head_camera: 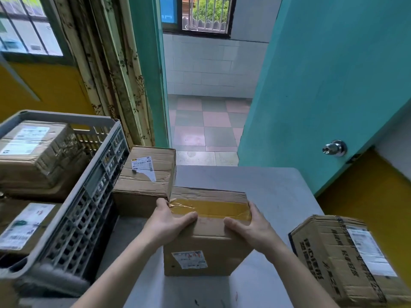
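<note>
My worry is that lifting the taped box (pixel 206 232) drags its far corner against the labelled box (pixel 144 174), which stands just beside the crate (pixel 89 196), and shoves it. The glossy tape under my thumbs could also let the box slip. It seems to rest on the tabletop (pixel 278 192), to the right of the crate. My left hand (pixel 171 221) and right hand (pixel 246 227) each clamp one side, thumbs on top, fingers curled over the edges.

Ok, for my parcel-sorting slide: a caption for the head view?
Left hand and right hand grip a taped box at a grey table beside a crate.
</note>
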The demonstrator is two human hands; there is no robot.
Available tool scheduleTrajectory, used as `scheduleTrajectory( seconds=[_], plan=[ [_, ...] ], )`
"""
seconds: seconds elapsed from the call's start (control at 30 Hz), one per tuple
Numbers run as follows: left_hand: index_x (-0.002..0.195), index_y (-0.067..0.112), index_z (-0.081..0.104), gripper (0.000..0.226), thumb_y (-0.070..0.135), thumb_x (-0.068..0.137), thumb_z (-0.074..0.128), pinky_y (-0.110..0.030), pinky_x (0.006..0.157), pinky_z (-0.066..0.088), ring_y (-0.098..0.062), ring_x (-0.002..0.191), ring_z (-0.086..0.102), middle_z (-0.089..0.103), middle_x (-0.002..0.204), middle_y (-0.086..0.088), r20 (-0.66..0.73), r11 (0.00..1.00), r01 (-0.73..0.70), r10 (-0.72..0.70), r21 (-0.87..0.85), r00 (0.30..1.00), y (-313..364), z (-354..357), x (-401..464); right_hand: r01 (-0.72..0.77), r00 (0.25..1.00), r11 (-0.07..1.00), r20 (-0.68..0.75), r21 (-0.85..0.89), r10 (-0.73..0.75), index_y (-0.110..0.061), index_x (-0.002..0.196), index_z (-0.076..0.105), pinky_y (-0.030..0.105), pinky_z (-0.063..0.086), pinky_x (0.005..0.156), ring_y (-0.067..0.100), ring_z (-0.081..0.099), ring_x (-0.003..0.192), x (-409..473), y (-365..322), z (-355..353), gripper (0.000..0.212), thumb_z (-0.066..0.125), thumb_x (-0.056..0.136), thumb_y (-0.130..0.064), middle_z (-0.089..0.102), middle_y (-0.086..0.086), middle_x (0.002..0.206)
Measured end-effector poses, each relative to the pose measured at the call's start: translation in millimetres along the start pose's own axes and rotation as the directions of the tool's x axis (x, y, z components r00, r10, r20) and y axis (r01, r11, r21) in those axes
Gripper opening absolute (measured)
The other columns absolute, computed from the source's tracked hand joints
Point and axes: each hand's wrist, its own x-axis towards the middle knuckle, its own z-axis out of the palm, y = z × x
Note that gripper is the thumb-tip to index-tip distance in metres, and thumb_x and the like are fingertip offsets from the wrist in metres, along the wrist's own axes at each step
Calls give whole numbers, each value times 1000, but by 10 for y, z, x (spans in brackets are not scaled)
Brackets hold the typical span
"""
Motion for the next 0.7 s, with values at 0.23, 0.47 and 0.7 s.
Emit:
scheduleTrajectory(
  seconds=[0.23, 0.47, 0.7],
  plan=[
    [149, 29, 29, 94, 66, 76, 76, -23, 84, 49, -15, 111, 62, 62, 130, 5, 24, 996, -83, 84, -35, 996, -261, 33, -83, -64, 998, 998, 0, 23, 64, -47, 157, 14, 43, 48, 111, 18, 53, 131, -68, 179, 242, 131, 77, 50, -88, 50, -13, 145],
    [147, 27, 32, 94, 70, 75, 73, -28, 86, 54, -14, 110, 63, 61, 126, 6, 75, 995, -66, 71, -69, 995, -260, 3, -81, -74, 996, 995, 47, 60, 71, -45, 155, 21, 43, 51, 108, 20, 53, 130, -100, 135, 217, 111, 74, 64, -79, 51, -9, 145],
    [138, 17, 45, 106, 89, 62, 57, -38, 94, 53, -18, 106, 61, 62, 121, 1, 41, 998, 52, -54, 34, 998, -167, -40, 131, -165, 986, 986, 23, 13, 165, -36, 140, 49, 37, 55, 100, 15, 63, 113, 81, 50, 181, 92, 65, 65, -87, 63, -9, 129]
  ],
)
